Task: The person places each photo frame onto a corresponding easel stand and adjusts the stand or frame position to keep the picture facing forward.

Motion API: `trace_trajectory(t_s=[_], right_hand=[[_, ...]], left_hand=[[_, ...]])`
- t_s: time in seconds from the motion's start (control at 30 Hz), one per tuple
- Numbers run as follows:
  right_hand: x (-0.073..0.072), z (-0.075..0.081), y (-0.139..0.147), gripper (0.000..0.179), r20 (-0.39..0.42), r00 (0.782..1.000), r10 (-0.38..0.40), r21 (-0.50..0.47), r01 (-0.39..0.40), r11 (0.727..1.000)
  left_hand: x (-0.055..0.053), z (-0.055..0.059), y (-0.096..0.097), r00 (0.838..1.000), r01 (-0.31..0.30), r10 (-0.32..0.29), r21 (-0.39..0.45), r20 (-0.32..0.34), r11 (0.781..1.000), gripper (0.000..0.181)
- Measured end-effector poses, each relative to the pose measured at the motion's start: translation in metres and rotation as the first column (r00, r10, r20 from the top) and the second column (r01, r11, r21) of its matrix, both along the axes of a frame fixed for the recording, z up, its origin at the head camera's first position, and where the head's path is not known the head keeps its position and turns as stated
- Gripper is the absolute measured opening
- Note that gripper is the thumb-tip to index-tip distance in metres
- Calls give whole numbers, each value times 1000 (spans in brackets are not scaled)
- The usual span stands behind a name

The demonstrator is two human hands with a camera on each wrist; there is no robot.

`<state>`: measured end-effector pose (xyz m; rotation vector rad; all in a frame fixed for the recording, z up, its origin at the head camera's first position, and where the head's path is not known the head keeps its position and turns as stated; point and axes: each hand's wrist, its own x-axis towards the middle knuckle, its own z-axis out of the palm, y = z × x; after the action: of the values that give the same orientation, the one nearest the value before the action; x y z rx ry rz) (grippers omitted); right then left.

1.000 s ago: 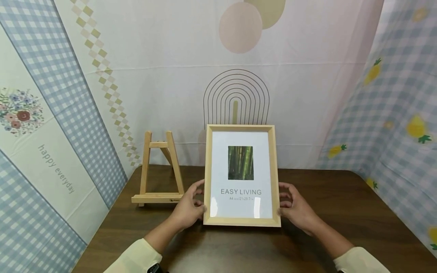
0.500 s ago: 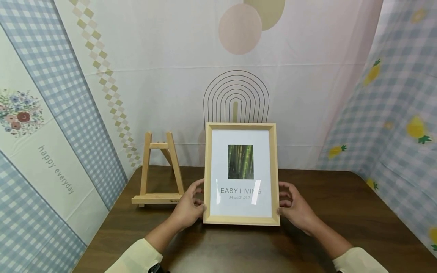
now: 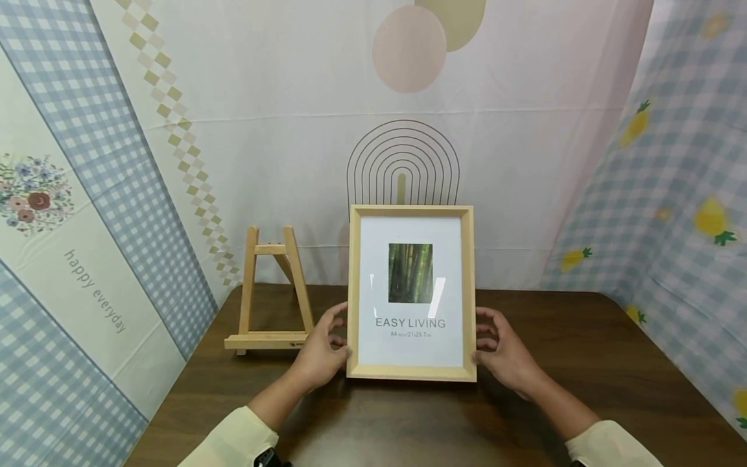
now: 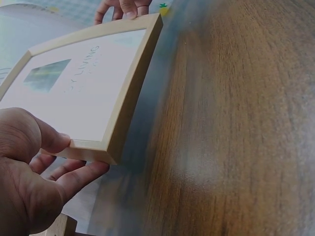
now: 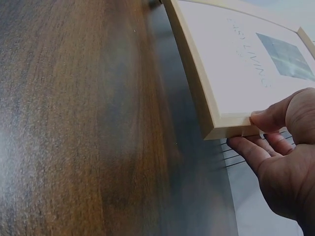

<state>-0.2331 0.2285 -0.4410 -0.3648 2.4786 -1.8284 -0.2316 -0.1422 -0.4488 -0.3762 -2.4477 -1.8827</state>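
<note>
A light wooden picture frame (image 3: 411,373) stands nearly upright at the middle of the table, its front toward me. Behind its glossy front show a bamboo picture and the words EASY LIVING. My left hand (image 3: 322,350) grips the frame's left side low down, thumb on the front edge and fingers along the side, as the left wrist view shows. On the opposite side my right hand (image 3: 506,355) pinches the lower edge the same way, with its thumb (image 5: 268,118) at the front rim. The back of the frame is hidden.
A small wooden easel (image 3: 273,336) stands on the dark wooden table (image 3: 408,428), left of the frame and close to my left hand. Patterned cloth hangs (image 3: 280,168) rise behind the table and along both sides.
The picture frame has risen slightly and tipped more upright, so the light reflections on its front shifted upward. Both hands keep their hold on its sides. The easel has not moved.
</note>
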Motion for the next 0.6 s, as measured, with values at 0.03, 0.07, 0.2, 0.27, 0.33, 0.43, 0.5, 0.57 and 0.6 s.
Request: trace_trajectory(t_s=[0.03,0.07,0.2,0.27,0.33,0.43,0.5,0.57,0.6], right_hand=[[0,0,0,87,-3,1000,0,1,0,1000],[0,0,0,87,-6,1000,0,1,0,1000],[-1,-1,-1,87,-17,1000,-1,5,1,1000],[-1,-1,-1,86,-26,1000,-3,7,3,1000],[-2,-1,-2,86,-35,999,-8,6,8,1000],[-3,-1,-3,86,-46,999,-16,4,16,1000],[-4,-2,-4,85,-51,998,-21,5,22,1000],[-4,-2,-4,85,-56,998,-22,2,22,1000],[-5,-2,-4,85,-59,998,-22,0,22,1000]], left_hand=[[0,0,0,1000,0,0,-6,-4,1000,83],[1,0,-1,1000,-1,0,-11,-8,1000,83],[1,0,-1,1000,-8,8,-25,-18,1000,83],[1,1,-2,1000,-13,13,-24,-20,1000,84],[1,2,-2,1000,-16,15,-20,-21,1000,84],[1,3,-2,1000,-18,18,-16,-22,1000,84],[0,3,-2,1000,-20,20,-13,-21,1000,84],[0,3,-2,1000,-24,24,-11,-20,1000,84],[0,3,-2,999,-27,27,-11,-19,1000,85]])
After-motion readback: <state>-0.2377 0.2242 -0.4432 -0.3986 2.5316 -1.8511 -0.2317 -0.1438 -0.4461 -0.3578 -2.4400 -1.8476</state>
